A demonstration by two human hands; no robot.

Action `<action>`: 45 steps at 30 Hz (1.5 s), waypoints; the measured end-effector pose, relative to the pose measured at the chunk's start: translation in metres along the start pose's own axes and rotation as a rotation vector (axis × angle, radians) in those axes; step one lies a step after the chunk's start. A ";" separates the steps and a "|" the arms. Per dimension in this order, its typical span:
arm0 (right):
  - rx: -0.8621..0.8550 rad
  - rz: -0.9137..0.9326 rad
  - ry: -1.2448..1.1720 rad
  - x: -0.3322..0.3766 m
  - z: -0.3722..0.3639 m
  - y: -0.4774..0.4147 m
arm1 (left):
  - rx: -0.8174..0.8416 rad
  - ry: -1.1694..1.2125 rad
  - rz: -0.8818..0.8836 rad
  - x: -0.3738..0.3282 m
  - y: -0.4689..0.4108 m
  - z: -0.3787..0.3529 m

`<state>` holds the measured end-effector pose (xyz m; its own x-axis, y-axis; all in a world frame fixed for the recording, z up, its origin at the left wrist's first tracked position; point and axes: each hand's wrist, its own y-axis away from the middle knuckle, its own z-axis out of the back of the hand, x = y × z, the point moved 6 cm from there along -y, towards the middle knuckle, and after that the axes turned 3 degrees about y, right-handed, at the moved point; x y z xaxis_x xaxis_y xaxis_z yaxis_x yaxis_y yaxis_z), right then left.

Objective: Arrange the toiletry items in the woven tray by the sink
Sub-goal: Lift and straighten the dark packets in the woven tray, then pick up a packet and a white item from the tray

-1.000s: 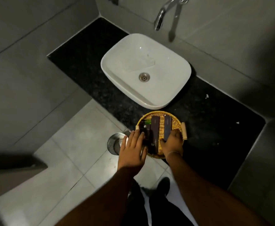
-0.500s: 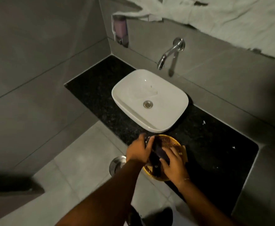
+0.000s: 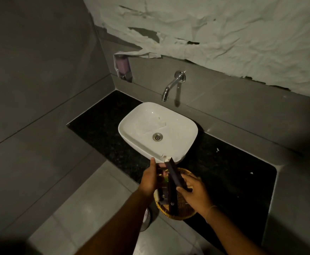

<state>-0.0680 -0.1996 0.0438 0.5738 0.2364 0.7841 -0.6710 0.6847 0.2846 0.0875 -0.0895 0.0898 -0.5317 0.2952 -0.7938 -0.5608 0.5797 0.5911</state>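
The woven tray (image 3: 184, 211) is golden-yellow wicker; the boxes (image 3: 175, 176) in it are dark purple-black. The sink (image 3: 176, 124) is glossy white, the counter (image 3: 224, 168) speckled black, the tap (image 3: 172, 85) chrome, the walls (image 3: 31, 70) grey.

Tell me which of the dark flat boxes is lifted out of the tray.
The dark box pinched in the right hand, tilted up toward the sink. The other dark boxes lie flat in the woven tray.

Dim grey-tiled walls (image 3: 40, 70) (torn paper (image 3: 224, 34) above)

Round woven tray (image 3: 184, 211), dark toiletry boxes (image 3: 173, 195) inside
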 end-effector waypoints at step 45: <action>0.285 -0.618 -0.891 -0.040 0.017 -0.011 | 0.287 -2.036 -0.282 -0.114 0.054 -0.137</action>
<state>-0.0918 -0.2282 0.0186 0.3814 -0.7456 0.5465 -0.5357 0.3036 0.7880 0.0308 -0.1961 0.2312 0.9488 0.3112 0.0537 -0.2836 0.7650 0.5782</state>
